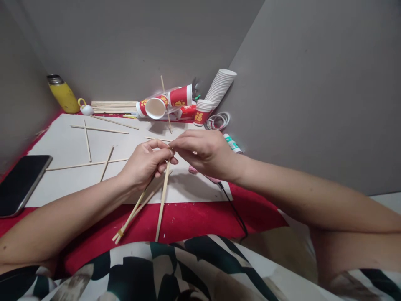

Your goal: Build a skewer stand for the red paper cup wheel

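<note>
Dark-screened phone (23,184) at far left; yellow bottle (64,95), back left; coiled white cable (224,121) beside stacked paper cups (219,90).

Left hand (145,162) curled, right hand (208,151) arched, fingertips (175,143) together.

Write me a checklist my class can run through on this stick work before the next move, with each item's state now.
1. Left hand gripping the held sticks: ok, pinched near their far ends.
2. Right hand at the same spot: ok, fingertips meeting the left hand's.
3. What the right fingertips pinch: cannot tell, too small and covered.
4. Band around the near stick ends: ok, in place; its tightness cannot be told.
5. Loose sticks sorted: not ok, scattered and some crossing on the white paper.
6. Black cord clear of both hands: ok, it runs below the right forearm.
</note>
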Tool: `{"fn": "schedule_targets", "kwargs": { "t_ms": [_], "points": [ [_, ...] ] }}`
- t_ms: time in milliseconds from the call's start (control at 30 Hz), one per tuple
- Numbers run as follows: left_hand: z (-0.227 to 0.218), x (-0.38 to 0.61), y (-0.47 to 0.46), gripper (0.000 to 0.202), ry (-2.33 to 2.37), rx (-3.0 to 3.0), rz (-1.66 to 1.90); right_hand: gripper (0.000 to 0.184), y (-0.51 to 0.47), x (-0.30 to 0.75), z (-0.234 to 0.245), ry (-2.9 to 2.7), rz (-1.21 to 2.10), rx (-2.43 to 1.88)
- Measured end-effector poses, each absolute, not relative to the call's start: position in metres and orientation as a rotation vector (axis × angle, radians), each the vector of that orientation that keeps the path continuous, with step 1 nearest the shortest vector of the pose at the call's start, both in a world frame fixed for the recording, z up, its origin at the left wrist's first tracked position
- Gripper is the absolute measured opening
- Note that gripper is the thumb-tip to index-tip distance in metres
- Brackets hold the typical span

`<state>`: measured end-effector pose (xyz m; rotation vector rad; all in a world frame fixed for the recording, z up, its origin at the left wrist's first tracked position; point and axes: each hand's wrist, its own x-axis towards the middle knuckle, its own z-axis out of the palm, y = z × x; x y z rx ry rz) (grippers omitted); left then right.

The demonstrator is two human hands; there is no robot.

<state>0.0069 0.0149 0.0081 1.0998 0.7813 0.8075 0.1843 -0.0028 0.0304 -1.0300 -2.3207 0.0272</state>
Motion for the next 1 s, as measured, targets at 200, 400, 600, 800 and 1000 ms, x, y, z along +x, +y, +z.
{"fn": "schedule_targets", "kwargs": {
  "t_ms": [200, 400, 600, 800, 1000],
  "points": [
    [0.016, 0.002, 0.019, 0.022, 0.704, 1.041, 0.871, 0.023, -0.006, 0.185, 0.023, -2.263, -0.002, -0.807],
    [0.031, -0.008, 0.024, 0.024, 0.682, 1.014, 0.944, 0.013, -0.024, 0.174, 0.014, -1.946, 0.310, -1.038],
    [0.037, -0.012, 0.025, 0.026, 0.669, 1.008, 0.991, 0.020, -0.032, 0.157, -0.010, -1.889, 1.030, -1.136],
    [0.043, -0.016, 0.031, 0.025, 0.718, 1.064, 0.947, 0.012, -0.028, 0.171, -0.020, -1.981, 0.682, -1.114],
    [0.045, -0.019, 0.034, 0.024, 0.745, 1.092, 0.940, 0.013, -0.022, 0.194, -0.024, -2.041, 0.265, -1.032]
  ]
}}
